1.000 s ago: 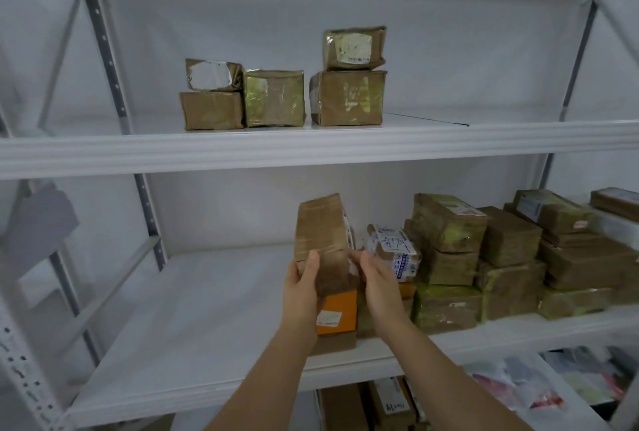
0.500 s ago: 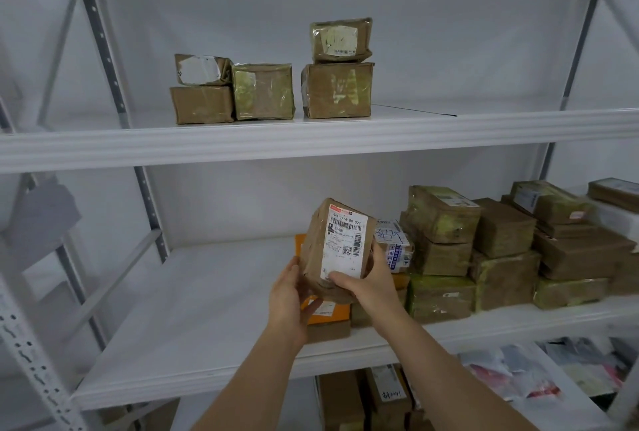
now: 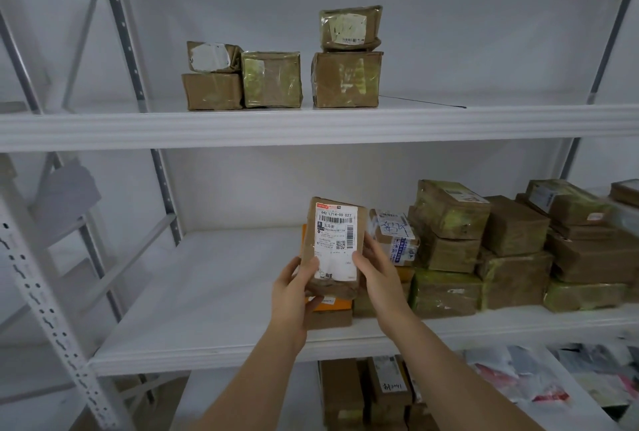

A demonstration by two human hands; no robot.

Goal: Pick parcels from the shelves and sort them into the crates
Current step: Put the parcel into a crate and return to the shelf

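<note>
I hold a brown taped parcel (image 3: 333,244) upright in front of the middle shelf (image 3: 207,295), its white shipping label facing me. My left hand (image 3: 294,292) grips its lower left edge, thumb on the label. My right hand (image 3: 375,271) grips its right side, thumb on the label too. Behind it lies an orange parcel (image 3: 328,302) on a brown box. A small parcel with blue handwriting (image 3: 394,233) sits just right of my right hand. No crate is in view.
Several brown and green-taped parcels (image 3: 511,250) are stacked on the middle shelf's right half. The upper shelf (image 3: 311,126) carries several brown boxes (image 3: 276,79). Below, more boxes (image 3: 366,396) and plastic mailers (image 3: 539,382) lie. A perforated white upright (image 3: 52,327) stands at left.
The parcel was lifted off the stack and turned so its label faces me. It now stands upright, and both thumbs lie on the label.
</note>
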